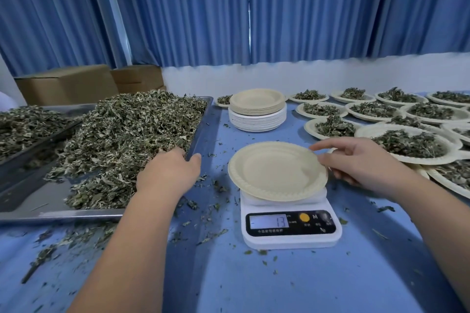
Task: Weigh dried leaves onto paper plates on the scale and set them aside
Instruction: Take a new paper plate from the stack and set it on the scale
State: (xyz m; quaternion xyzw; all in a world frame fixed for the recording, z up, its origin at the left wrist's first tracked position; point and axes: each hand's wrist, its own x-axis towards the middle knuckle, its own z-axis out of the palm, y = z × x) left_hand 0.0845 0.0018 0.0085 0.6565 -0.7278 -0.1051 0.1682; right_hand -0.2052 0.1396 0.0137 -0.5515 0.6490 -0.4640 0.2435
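Note:
An empty cream paper plate [274, 173] sits on the white digital scale [290, 234], whose display reads 13. My right hand [356, 162] is at the plate's right rim, thumb and fingers around the edge. My left hand [170, 170] reaches into the heap of dried leaves [127, 140] on the metal tray [201, 132], fingers buried in the leaves at the tray's right edge. Whether it holds any leaves is hidden.
A stack of unused paper plates [256, 109] stands behind the scale. Several filled plates [407, 145] cover the table's right side. A second tray of leaves [28, 124] lies far left, cardboard boxes [68, 84] behind it. Leaf crumbs litter the blue table [254, 282].

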